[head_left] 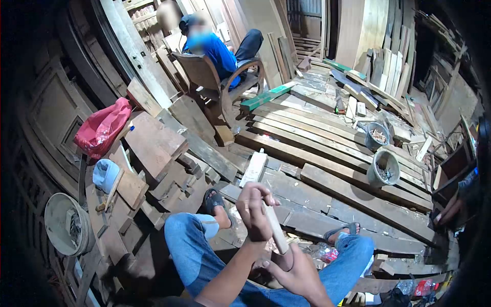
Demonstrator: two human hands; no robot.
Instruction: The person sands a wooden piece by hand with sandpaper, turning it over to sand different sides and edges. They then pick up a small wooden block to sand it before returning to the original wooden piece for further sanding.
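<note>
My left hand (254,212) is closed, its curled fingers around the upper end of a pale narrow wooden stick (276,230). The stick slants down between my knees, and its lower end rests in my right hand (295,273), which is closed around it with the thumb on the near side. Part of the stick is hidden by my fingers. Just beyond my left hand, a short pale wooden block (253,169) with a small peg at its end lies on the planks.
Stacked beams (353,197) lie ahead, with a bucket (383,169) and a smaller bucket (377,136) on them. Boards (153,140), a red bag (105,128) and a pale bucket (66,225) are at left. A person in blue (220,59) sits on a wooden chair (197,71) behind.
</note>
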